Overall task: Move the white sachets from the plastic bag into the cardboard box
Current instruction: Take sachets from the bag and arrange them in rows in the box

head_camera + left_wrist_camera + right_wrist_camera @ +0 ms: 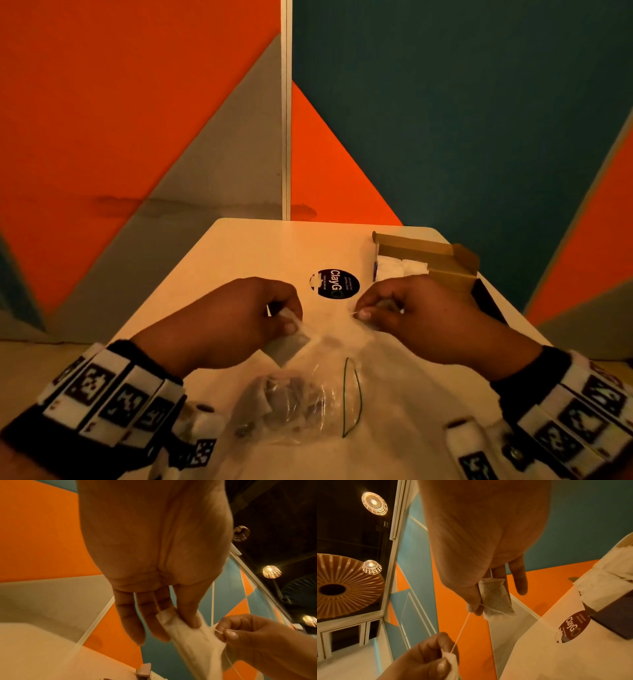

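A clear plastic bag (308, 404) with several sachets lies on the table in front of me. My left hand (291, 322) pinches a white sachet (188, 638) between thumb and fingers, just above the bag's mouth. To its right, my right hand (364, 313) pinches another sachet (494, 597) with its thumb. A thin white string (460, 630) is stretched taut between the two hands. The open cardboard box (445, 253) stands at the table's far right, beyond my right hand, with white sachets (400, 267) lying inside.
A black round ClayGo sticker (335, 284) is on the white table (239, 260), between the hands and the box. A thin green wire loop (354, 397) lies on the bag. A dark flap (486, 298) adjoins the box. Orange, grey and teal wall panels stand behind.
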